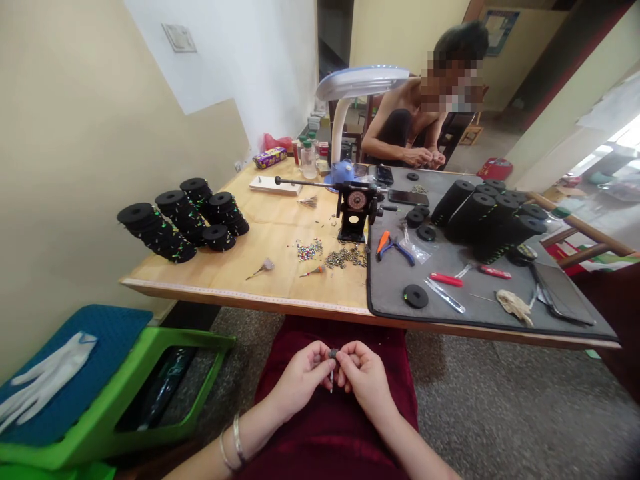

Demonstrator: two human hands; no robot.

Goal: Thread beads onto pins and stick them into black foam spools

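My left hand and my right hand meet above my lap, fingertips pinched together. Between them is a small dark grey coil-like piece, too small to name surely. A thin pale stick-like end points down below it, between the fingers. On the wooden table edge ahead lie two small tufted bundles with thin ends, one greyish and one with an orange band. Behind these are a pile of coloured beads and a pile of small metal pieces.
A black winding machine and a desk lamp stand mid-table. Black spools stack at left, more at right. Pliers, a red-handled tool and tweezers lie on the grey mat. Another person sits opposite.
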